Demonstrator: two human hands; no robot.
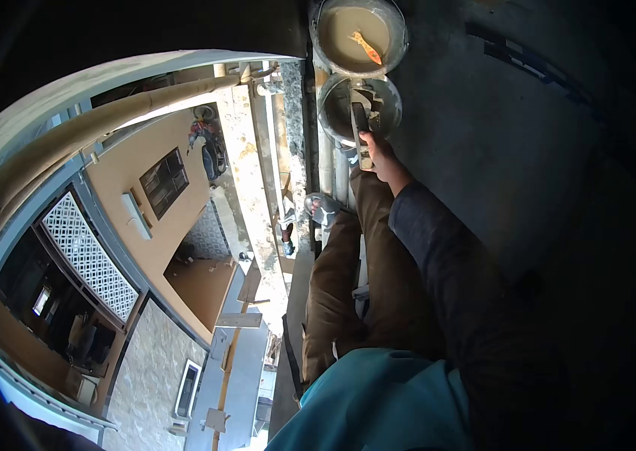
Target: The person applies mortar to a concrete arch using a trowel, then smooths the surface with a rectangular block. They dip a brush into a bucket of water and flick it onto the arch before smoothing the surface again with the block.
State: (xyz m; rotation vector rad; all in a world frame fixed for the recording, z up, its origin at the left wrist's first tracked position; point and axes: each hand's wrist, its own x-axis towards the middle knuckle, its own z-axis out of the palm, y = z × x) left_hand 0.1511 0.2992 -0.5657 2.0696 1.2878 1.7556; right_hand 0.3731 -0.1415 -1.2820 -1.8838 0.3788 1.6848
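Observation:
My right hand [382, 156] is closed round a plastering trowel [361, 120], a long narrow tool with a dark handle and a pale, mortar-smeared body. The trowel reaches over the near side of a bucket [395, 124] that holds grey mortar [387, 105]. Just beyond stands a second bucket [406, 46], full of murky tan water [337, 34], with an orange-handled brush [367, 49] lying in it. My left hand is out of view.
Bamboo poles and planks make up the narrow footing, with my sandalled foot [322, 209] at its edge. A mortar-splashed beam [241, 143] and a long bamboo pole [100, 113] run along the left. Far below are a yard, a house wall [122, 169] and a person [201, 131] near a motorcycle.

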